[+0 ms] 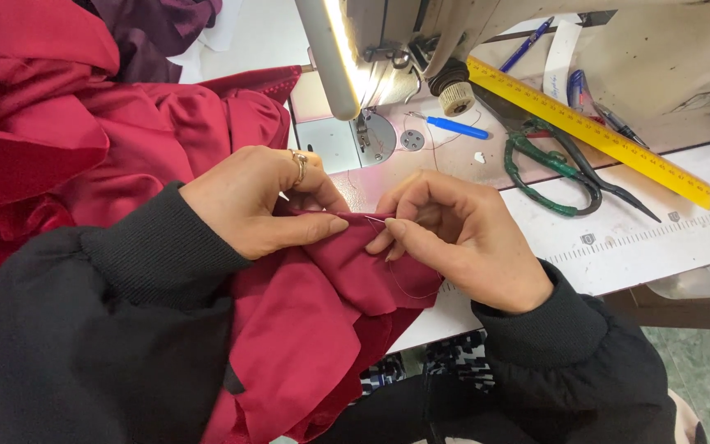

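Both hands pinched shut, left hand (260, 201) on red cloth (347, 271) fold, right hand (454, 234) on needle (374, 219), just before sewing machine (388, 49); pricked fingertip likely if cloth slips.

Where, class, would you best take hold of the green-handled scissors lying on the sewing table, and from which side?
Take the green-handled scissors by the wrapped loops at about. The loops lie towards the person and the blades run up-left under the yellow ruler, so come from the near side, probably with the right hand.
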